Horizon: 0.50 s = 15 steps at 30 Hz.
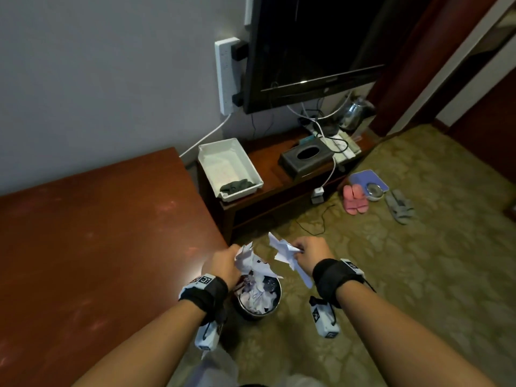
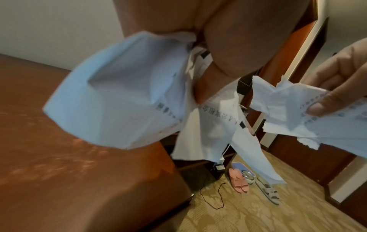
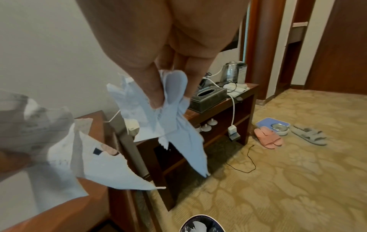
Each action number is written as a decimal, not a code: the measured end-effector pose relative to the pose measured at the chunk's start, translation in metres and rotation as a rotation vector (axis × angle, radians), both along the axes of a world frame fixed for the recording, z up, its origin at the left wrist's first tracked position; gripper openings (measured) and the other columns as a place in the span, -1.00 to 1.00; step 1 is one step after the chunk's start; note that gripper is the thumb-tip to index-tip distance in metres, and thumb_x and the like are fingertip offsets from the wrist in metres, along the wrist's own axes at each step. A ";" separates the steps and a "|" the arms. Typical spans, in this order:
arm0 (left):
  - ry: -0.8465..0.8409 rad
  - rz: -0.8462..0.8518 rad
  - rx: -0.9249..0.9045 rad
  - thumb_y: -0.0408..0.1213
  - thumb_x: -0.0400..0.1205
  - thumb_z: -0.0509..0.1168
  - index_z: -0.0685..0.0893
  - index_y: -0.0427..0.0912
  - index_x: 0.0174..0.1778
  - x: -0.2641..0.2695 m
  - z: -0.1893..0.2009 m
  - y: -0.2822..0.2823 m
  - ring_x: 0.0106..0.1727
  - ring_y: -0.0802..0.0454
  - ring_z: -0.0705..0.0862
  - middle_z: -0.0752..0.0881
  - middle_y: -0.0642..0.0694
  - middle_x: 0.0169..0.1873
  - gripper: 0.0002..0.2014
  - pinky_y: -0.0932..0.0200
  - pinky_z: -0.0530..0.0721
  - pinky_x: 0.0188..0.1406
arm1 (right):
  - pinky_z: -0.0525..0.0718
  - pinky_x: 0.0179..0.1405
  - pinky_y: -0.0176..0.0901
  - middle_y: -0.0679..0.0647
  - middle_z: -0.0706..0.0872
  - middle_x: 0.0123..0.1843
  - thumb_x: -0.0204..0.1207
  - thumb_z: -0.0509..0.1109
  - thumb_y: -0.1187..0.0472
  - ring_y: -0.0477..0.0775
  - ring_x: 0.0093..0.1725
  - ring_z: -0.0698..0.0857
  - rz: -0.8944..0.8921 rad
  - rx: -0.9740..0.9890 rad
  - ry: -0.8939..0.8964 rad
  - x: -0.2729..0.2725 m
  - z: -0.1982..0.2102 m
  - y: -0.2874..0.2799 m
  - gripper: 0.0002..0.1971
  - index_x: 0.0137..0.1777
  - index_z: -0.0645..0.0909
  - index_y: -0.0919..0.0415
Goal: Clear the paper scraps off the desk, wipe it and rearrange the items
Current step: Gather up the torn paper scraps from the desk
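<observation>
The left grip is clutching paper scraps over the paper-filled bin. The right grip is pinching a second torn bunch just outside the rim. Dropped from there, light pieces risk drifting onto the carpet.

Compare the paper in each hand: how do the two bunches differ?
The left hand grips the left bunch as a crumpled wad above the bin; the right hand pinches the right bunch at the fingertips, off to the bin's right. The left bunch looks bulkier; the right bunch hangs flatter, one long strip trailing down. Both are white, torn and printed.
</observation>
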<state>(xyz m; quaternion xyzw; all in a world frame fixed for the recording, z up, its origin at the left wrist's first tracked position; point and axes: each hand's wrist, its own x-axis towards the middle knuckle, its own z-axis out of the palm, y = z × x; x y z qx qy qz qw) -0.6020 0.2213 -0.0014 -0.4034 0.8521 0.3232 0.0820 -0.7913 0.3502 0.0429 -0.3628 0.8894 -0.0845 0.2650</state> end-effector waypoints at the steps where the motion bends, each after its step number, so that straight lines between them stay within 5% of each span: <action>1: -0.013 -0.009 -0.002 -0.28 0.59 0.28 0.54 0.05 0.26 -0.014 0.000 -0.002 0.03 -0.20 0.74 0.76 -0.13 0.04 -0.68 0.03 0.71 -0.08 | 0.72 -0.01 0.03 0.19 0.78 -0.09 0.52 0.29 0.38 0.23 -0.06 0.72 -0.013 0.006 -0.006 -0.013 -0.002 0.000 -0.81 -0.03 0.74 0.25; 7: -0.052 0.034 0.024 -0.17 0.57 0.32 0.48 0.12 0.12 -0.087 -0.024 -0.001 -0.07 -0.12 0.74 0.76 -0.06 -0.06 -0.75 -0.04 0.76 -0.10 | 0.68 -0.12 -0.08 0.16 0.76 -0.12 0.53 0.28 0.37 0.20 -0.10 0.72 0.051 0.045 -0.086 -0.075 -0.038 -0.019 -0.81 -0.10 0.72 0.18; 15: -0.169 0.209 0.069 -0.35 0.61 0.22 0.46 0.04 0.46 -0.153 -0.086 0.067 0.17 -0.21 0.71 0.70 -0.13 0.21 -0.52 -0.01 0.69 0.07 | 0.67 -0.06 -0.08 0.20 0.77 -0.01 0.58 0.29 0.31 0.23 -0.03 0.72 0.251 0.063 -0.184 -0.139 -0.128 -0.021 -0.83 0.03 0.71 0.20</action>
